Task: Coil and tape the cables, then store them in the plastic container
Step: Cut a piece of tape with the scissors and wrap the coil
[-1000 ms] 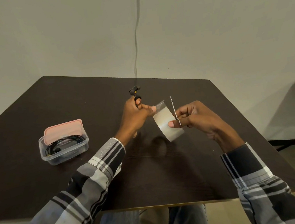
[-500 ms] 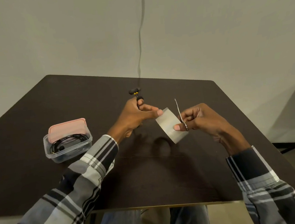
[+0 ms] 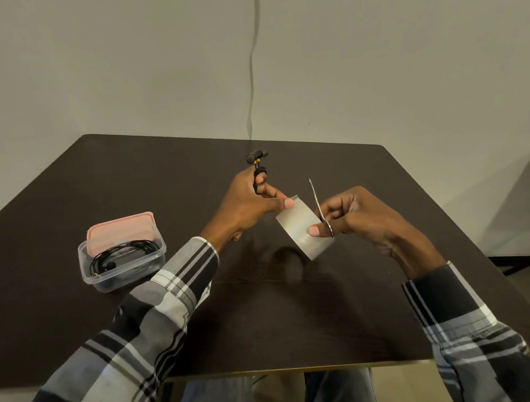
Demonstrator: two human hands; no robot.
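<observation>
So the person was mid tape-cutting at this point. The left hand (image 3: 245,209) had its grip pinched on the free end of a strip of clear tape (image 3: 301,226), and it looked like the same hand also had a small coiled cable (image 3: 258,172) tucked between its fingers, black plug end sticking up. The right hand (image 3: 354,215) had its grip closed around a pair of scissors (image 3: 318,205), thumb pressing the tape roll against them, blade pointing up just beside the stretched strip. Both hands were held up over the dark counter (image 3: 299,310), not resting on it.

Over on the left of the counter sat the plastic container (image 3: 123,261), with one black cable (image 3: 117,253) already coiled inside and the pink lid (image 3: 120,231) propped at its back edge, well apart from the hands.

My read: one cable was stored and this one was getting taped. Next would probably be snipping the strip while keeping it taut, so it wouldn't fold back and stick to itself, then wrapping it round the coil.
</observation>
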